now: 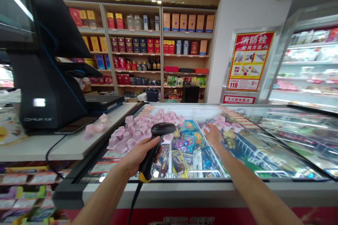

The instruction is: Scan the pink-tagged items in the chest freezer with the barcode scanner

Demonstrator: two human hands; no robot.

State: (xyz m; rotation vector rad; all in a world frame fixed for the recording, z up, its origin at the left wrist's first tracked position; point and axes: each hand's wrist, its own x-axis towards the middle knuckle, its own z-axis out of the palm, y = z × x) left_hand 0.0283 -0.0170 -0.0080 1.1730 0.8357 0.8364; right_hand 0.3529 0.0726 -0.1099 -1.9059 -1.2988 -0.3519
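Observation:
My left hand (pixel 136 156) grips a black barcode scanner (pixel 155 146) with a yellow base, its cable hanging down, held over the glass lid (pixel 264 147) of a chest freezer. My right hand (pixel 212 134) reaches forward onto the glass and closes on a small pink cup (pixel 206 129) at the edge of a group of pink cups (pixel 225 123). A larger pile of the same pink cups (pixel 137 130) lies on the glass to the left, just beyond the scanner head. Packaged ice creams (pixel 185 147) show through the lid below.
A black checkout terminal (pixel 44 77) stands on the white counter (pixel 66 144) at left, with a few pink cups (pixel 96 126) beside it. Shelves of boxed goods (pixel 158 45) fill the back wall. A red fire-hydrant poster (pixel 248 61) and a glass-door fridge (pixel 308 63) stand at right.

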